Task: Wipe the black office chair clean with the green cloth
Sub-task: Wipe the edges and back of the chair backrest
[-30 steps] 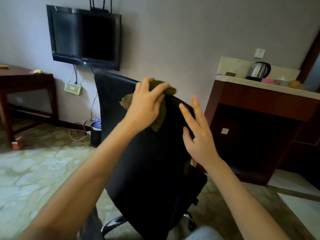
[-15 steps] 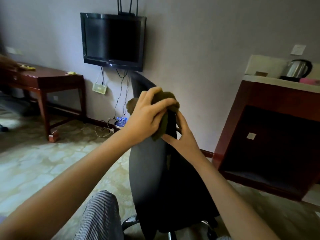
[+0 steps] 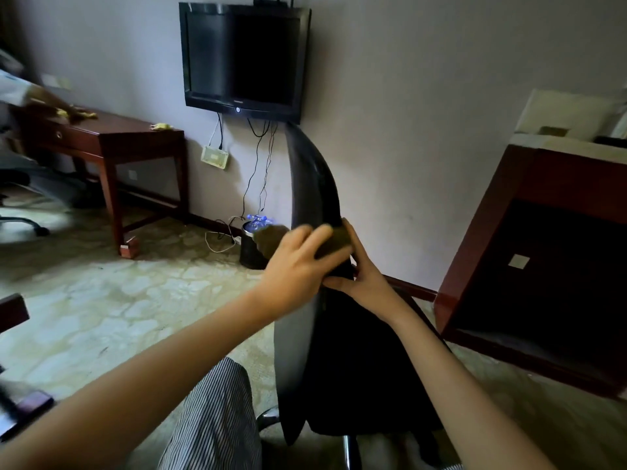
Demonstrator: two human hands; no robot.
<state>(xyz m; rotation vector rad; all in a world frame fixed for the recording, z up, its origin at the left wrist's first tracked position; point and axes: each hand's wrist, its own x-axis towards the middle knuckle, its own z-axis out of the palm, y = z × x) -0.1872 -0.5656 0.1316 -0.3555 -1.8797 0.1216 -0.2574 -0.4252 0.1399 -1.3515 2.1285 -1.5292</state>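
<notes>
The black office chair (image 3: 315,184) stands edge-on in front of me, its backrest rising toward the wall. My left hand (image 3: 295,262) grips the green cloth (image 3: 271,237) and holds it over the backrest's edge at mid height. My right hand (image 3: 363,276) holds the backrest from the right side just below the cloth, thumb at the edge and fingers lying along the chair's face. The part of the cloth under my left fingers is hidden.
A black TV (image 3: 242,59) hangs on the wall behind the chair, with cables running down to a small bin (image 3: 251,245). A wooden desk (image 3: 112,144) stands at left, where another person's arm reaches in. A dark wooden cabinet (image 3: 543,245) stands at right.
The chair has turned from showing its back to edge-on. My left hand slid the cloth down the backrest's edge. My right hand went from hovering open to holding the backrest.
</notes>
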